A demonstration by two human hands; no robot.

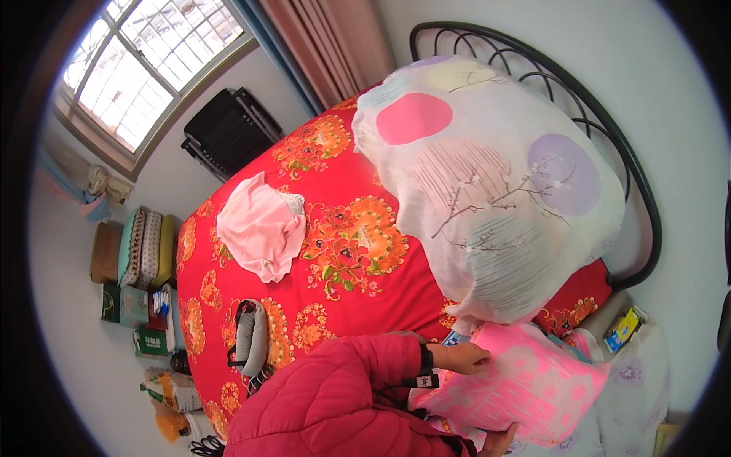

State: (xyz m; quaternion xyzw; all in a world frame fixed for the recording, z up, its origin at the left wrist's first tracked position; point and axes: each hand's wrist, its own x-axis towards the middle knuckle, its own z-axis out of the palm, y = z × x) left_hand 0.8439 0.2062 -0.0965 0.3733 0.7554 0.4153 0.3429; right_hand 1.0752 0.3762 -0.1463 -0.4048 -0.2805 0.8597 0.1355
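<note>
A bright pink cloth (525,381) with a paler pattern is spread at the lower right, beside the bed's near corner. My left hand (461,356), in a red padded sleeve with a dark band at the wrist, has its fingers curled in on the cloth's upper left part. At the cloth's lower edge, my right hand (499,442) grips it, partly cut off by the picture's bottom. Just beyond the cloth lies a large white cover (495,190) with coloured circles and branch prints, draped over a bulky heap on the bed.
A red flowered bedspread (358,305) covers the bed. On it lie a crumpled light pink garment (263,228) and a grey rolled item (250,339). A black metal headboard (647,198) curves along the right. Boxes (133,305) and bags line the left wall; a folded black chair (232,133) leans below the window.
</note>
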